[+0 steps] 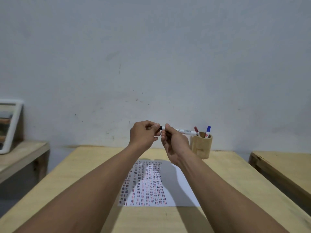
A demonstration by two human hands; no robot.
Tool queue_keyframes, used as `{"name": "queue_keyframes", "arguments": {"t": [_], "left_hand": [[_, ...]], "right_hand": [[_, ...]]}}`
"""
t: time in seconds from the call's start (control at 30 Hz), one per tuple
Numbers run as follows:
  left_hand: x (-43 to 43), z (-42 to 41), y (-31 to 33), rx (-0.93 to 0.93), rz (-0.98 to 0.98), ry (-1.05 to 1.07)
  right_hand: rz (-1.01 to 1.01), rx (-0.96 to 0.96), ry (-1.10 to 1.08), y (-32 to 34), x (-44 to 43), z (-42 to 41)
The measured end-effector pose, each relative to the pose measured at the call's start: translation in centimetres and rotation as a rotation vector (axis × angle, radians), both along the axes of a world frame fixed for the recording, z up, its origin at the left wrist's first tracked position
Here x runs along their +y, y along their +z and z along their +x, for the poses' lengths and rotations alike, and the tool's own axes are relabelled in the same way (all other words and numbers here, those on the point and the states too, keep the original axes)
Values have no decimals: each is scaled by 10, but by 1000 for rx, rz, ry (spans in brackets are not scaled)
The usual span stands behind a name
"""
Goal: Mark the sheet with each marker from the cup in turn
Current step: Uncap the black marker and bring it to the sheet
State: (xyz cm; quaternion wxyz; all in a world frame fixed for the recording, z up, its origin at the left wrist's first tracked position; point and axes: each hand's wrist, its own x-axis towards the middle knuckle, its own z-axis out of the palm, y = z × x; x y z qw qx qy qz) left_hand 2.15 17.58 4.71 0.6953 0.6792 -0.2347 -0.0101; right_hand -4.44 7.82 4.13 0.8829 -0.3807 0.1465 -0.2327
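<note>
My right hand (174, 143) holds a white marker (184, 131) level above the table, its barrel pointing right toward the cup. My left hand (143, 134) pinches the marker's black cap (159, 127) at the left end; whether the cap is on or just off I cannot tell. Below my arms lies the white sheet (175, 187), filled on its left side with several columns of short red and dark strokes. A tan wooden cup (201, 146) stands at the back right of the table, holding a red-capped marker (196, 130) and a blue-capped marker (208, 131).
The light wooden table (87, 174) ends against a grey wall. A second table (286, 167) stands to the right across a gap. On the left, a lower bench (21, 153) carries a white-framed picture (10, 125) leaning on the wall.
</note>
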Motion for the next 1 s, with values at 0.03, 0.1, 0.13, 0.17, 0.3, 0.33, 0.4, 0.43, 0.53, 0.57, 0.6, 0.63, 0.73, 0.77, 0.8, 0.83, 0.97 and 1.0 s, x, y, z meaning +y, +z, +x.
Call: {"name": "queue_keyframes", "arguments": {"t": [0.03, 0.1, 0.13, 0.17, 0.3, 0.33, 0.4, 0.43, 0.53, 0.57, 0.6, 0.63, 0.73, 0.77, 0.8, 0.83, 0.97, 1.0], "left_hand": [[3, 4, -3, 1, 15, 4], [10, 13, -11, 15, 40, 14], [13, 17, -15, 32, 45, 21], [16, 22, -19, 50, 50, 30], [33, 39, -36, 15, 199, 138], [38, 42, -42, -36, 285, 173], [49, 49, -56, -102, 428, 238], [53, 52, -64, -114, 472, 266], [65, 60, -86, -102, 550, 314], [67, 63, -92, -108, 584, 318], [69, 65, -96, -133, 633, 323], [70, 67, -99, -161, 689, 332], [69, 70, -103, -219, 790, 363], [69, 70, -104, -224, 800, 371], [70, 69, -103, -222, 803, 376], [71, 67, -103, -221, 801, 379], [78, 53, -104, -250, 809, 399], [82, 49, -106, -262, 828, 396]], "right_hand": [[-10, 1, 3, -3, 3, 3], [-42, 4, 8, -10, 10, 9], [-58, 8, 6, -14, 12, 13], [-75, 17, 1, -17, 14, 16], [-188, 102, -48, -32, 13, 25], [-222, 127, -55, -36, 12, 26], [-277, 165, -64, -44, 9, 28], [-301, 177, -67, -47, 7, 28], [-354, 199, -52, -56, 3, 28], [-367, 206, -46, -58, 1, 29], [-377, 213, -42, -60, 0, 29], [-384, 220, -41, -61, -2, 30], [-393, 232, -44, -64, -7, 30], [-397, 233, -44, -65, -8, 31], [-401, 234, -45, -65, -10, 30], [-409, 236, -47, -66, -12, 30], [-504, 268, -81, -67, -26, 25], [-547, 282, -96, -69, -30, 22]]}}
